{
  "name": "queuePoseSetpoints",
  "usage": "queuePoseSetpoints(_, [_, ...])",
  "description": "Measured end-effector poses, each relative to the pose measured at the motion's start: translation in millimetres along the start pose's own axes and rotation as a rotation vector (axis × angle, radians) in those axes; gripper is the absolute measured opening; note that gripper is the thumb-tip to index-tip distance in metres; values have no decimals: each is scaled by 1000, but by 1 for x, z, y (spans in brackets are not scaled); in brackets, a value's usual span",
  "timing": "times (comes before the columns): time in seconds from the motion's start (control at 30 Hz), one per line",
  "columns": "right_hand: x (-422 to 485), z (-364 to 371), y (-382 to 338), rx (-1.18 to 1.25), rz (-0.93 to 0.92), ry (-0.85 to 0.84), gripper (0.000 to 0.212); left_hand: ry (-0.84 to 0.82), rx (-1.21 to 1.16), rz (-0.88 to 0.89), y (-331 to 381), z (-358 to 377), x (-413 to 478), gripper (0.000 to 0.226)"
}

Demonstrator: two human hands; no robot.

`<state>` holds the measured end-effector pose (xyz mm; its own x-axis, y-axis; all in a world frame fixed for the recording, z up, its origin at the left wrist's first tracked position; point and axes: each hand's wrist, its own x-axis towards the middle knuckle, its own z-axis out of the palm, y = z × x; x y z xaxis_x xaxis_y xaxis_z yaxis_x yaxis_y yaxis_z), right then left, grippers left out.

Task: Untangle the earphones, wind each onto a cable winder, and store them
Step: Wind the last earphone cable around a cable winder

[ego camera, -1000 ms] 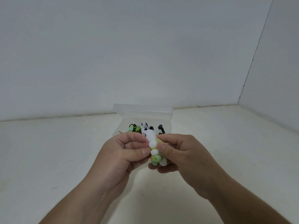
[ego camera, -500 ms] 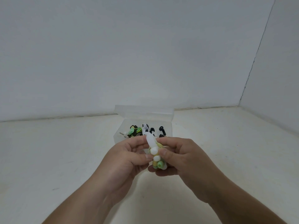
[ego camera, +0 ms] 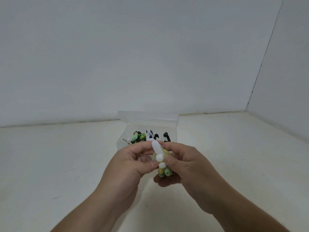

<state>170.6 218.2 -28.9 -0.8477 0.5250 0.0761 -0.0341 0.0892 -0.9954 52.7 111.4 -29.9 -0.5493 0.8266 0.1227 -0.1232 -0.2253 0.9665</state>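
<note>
Hands (ego camera: 189, 169) hide most of the earphone (ego camera: 165, 152) and part of the box (ego camera: 173, 134).

Milky white translucent silicone cable winder (ego camera: 157, 150) nearest you, two round white knobs at its lower end; coiled earphone cable (ego camera: 165, 152) behind it pale yellow with thin dark green stripes; soft ring-shaped ear tips (ego camera: 167, 172) below mint green, one pale yellow beside them; clear colourless plastic box (ego camera: 174, 131) beyond; inside you see black hooked earphone (ego camera: 166, 136), green-and-black wound bundle (ego camera: 138, 137), white piece with black markings (ego camera: 149, 134), white plug (ego camera: 128, 139); tabletop (ego camera: 50, 164) off-white, plain; wall (ego camera: 117, 56) pale grey, plain; thin dark seam (ego camera: 263, 56) in right corner.
</note>
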Motion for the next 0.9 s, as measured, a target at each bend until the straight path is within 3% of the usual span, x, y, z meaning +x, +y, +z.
queuePoseSetpoints(0.37, [-1,0,-4,121,50,-50,23,4,15,77,-2,-3,1,38])
queuePoseSetpoints(0.53, [1,-2,-4,164,71,-2,22,124,325,233,-2,-1,-2,47])
queuePoseSetpoints(0.7, [-1,-3,-5,82,34,8,21,114,383,291,-2,1,-3,21])
queuePoseSetpoints(0.9, [-2,-1,-6,38,25,12,20,128,268,246,0,2,-3,9])
